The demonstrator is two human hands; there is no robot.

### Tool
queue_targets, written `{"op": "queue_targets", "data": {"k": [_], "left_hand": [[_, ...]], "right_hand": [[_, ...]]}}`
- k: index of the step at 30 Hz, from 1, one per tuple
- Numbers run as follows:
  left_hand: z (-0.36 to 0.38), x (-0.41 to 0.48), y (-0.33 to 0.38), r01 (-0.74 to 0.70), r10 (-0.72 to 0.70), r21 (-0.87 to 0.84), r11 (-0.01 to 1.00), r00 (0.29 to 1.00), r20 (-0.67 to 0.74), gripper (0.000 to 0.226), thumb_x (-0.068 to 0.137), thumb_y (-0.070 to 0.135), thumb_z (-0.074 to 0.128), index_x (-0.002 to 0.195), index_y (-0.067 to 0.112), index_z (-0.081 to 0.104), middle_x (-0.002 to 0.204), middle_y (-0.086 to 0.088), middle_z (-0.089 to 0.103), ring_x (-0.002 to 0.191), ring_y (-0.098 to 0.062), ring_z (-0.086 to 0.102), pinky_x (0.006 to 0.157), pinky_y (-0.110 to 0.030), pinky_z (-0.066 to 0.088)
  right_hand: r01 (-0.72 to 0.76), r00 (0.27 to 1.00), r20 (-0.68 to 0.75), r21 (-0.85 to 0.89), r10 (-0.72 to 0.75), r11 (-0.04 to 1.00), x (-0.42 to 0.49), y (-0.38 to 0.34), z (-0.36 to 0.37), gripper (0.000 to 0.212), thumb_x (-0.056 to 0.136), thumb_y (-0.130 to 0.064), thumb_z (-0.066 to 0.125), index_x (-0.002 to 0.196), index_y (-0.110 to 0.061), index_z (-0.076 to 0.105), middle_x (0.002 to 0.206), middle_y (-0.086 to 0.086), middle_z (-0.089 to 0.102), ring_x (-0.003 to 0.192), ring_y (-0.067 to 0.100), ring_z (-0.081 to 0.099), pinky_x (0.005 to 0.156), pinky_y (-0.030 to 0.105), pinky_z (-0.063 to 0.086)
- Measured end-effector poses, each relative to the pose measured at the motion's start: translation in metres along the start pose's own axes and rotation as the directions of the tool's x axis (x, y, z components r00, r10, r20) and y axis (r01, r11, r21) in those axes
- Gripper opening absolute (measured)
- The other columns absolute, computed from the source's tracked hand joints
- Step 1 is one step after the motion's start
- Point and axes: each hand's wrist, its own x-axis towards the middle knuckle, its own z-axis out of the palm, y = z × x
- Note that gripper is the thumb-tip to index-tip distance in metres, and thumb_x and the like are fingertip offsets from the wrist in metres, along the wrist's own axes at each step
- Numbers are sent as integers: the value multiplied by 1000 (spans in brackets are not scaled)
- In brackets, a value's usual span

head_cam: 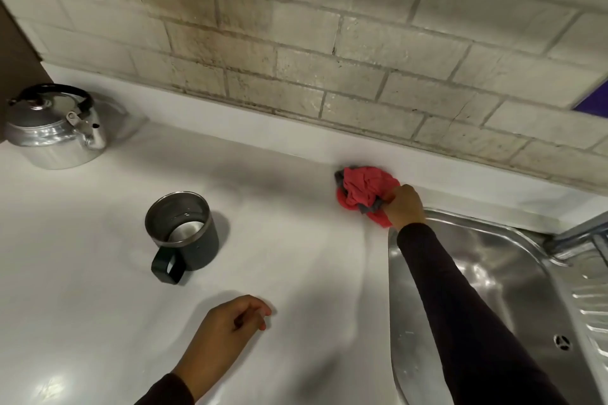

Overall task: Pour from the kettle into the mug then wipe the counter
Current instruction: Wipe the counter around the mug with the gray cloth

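A shiny metal kettle [54, 128] with a black handle stands at the far left of the white counter [279, 240]. A dark mug [184, 233] with a steel inside stands in the middle, handle toward me, with some water in it. My right hand [405, 205] reaches to the back of the counter and grips a crumpled red and grey cloth [363, 191] that lies against the upstand. My left hand [230, 322] hovers low over the near counter, fingers loosely curled, holding nothing.
A steel sink [493, 289] with a drainer fills the right side, its rim just under my right forearm. A tap base [579, 237] stands at its far corner. A tiled wall [329, 59] runs behind the counter.
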Motion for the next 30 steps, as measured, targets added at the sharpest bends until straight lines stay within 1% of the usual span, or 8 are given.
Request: {"op": "queue_targets", "data": {"k": [5,9,12,16,19,24,26,30], "left_hand": [[-3,1,4,1,-1,-24,1000,1000,-6,43,89,5,58,80,45,70,79,10,73,69,-2,65,66,-7,47],[-9,1,10,-25,24,-40,999,1000,-18,43,88,2,58,74,41,71,78,11,74,67,-1,66,66,-6,47],[-16,-1,15,-44,42,-53,998,998,-45,40,88,4,58,72,38,71,79,8,74,68,-2,66,67,-9,49],[-33,-8,13,-87,77,-56,995,984,-162,32,90,7,58,75,33,70,81,9,73,71,-4,66,68,-14,50],[-54,-16,6,-106,89,-37,994,944,-316,29,90,12,58,75,35,68,78,14,72,74,-2,65,65,-6,46],[-93,-16,-7,-106,39,-96,990,847,-530,24,92,25,55,71,34,65,78,17,70,74,0,62,68,-12,44],[-104,-9,-11,-116,32,-110,987,818,-574,24,92,24,54,72,35,60,77,15,67,73,7,59,68,-13,42],[-119,2,-17,-105,4,-158,982,843,-537,22,93,21,54,78,37,54,85,16,59,76,11,56,69,-16,38]], "right_hand": [[80,959,-244,-260,-145,962,-1,-5,-10,21,87,-11,48,89,-3,68,101,20,60,93,40,55,78,46,45],[178,865,-474,-18,-166,984,-5,-31,-44,17,88,-8,47,92,-4,62,96,17,64,95,39,55,84,46,41],[331,758,-632,159,-161,930,-16,-58,-81,14,92,-7,42,95,-2,54,71,14,59,69,33,57,79,47,47],[514,670,-723,290,-167,807,-35,-91,-122,18,93,-10,35,101,-2,48,56,-6,42,47,2,45,51,18,35],[565,699,-693,382,-177,731,-58,-110,-135,15,92,-13,35,97,-17,49,62,-15,43,47,-7,44,45,6,31],[563,776,-615,572,-143,597,-110,-130,-110,30,87,-12,38,81,-40,46,67,-14,51,56,-7,48,54,7,38],[487,841,-512,572,-176,660,-129,-130,-80,26,84,-12,44,78,-37,48,71,-9,55,64,3,53,62,16,43],[207,977,-33,398,-212,894,-176,-123,-9,18,77,-24,47,65,-18,59,64,-3,63,63,18,58,60,31,46]]}}
